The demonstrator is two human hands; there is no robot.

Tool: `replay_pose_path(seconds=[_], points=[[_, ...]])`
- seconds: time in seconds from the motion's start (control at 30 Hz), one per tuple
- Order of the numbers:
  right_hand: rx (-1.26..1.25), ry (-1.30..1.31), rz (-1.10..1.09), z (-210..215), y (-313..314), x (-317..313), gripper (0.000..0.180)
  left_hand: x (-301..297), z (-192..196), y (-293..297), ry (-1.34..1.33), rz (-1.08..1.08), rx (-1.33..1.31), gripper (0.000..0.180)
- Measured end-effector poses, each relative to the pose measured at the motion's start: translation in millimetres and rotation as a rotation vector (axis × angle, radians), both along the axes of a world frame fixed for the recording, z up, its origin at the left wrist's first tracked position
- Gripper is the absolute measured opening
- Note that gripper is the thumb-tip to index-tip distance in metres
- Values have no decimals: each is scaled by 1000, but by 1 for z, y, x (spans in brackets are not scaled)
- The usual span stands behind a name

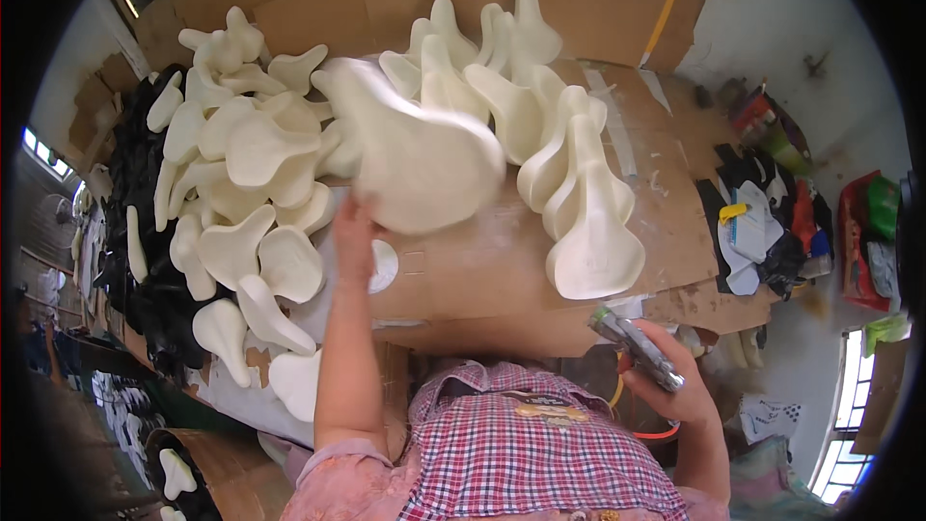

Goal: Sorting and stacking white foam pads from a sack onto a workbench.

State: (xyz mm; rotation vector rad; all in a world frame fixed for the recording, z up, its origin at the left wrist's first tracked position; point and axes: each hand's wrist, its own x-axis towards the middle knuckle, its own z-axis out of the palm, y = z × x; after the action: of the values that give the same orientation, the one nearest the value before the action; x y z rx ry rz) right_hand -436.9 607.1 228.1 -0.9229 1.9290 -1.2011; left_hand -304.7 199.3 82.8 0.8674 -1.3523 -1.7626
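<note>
My left hand (pixel 355 236) grips the near left edge of a cream foam bicycle saddle pad (pixel 424 169), held above the cardboard-covered table and smeared by motion. My right hand (pixel 675 376) is wrapped round a metal spray gun (pixel 641 352) near the table's front edge; an orange hose (pixel 658 434) runs below it. Right of the held pad, more saddle pads (pixel 596 260) stand nested in a row, noses pointing away. On the left lies a loose heap of similar pads (pixel 265 150).
Black covers (pixel 145 318) lie in a pile along the table's left side. A cardboard sheet (pixel 434 0) stands at the back. At the right are a yellow-handled brush (pixel 735 214), dark scraps and a red container (pixel 858 241). A white round disc (pixel 383 265) lies beside my left wrist.
</note>
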Motion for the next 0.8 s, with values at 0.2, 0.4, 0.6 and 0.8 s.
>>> replay_pose_path(seconds=[0.2,0.4,0.6,0.8], points=[[-194,9,-10,16,-23,-19,51,14,-54,-54,2,159,223,64],[-224,9,10,19,-15,-34,54,-36,-130,-58,-119,117,79,72],[-23,23,73,-10,-29,-43,56,-27,-72,-45,-466,127,-231,50],[-394,24,-146,21,-58,-34,55,65,-11,-87,26,391,75,45]])
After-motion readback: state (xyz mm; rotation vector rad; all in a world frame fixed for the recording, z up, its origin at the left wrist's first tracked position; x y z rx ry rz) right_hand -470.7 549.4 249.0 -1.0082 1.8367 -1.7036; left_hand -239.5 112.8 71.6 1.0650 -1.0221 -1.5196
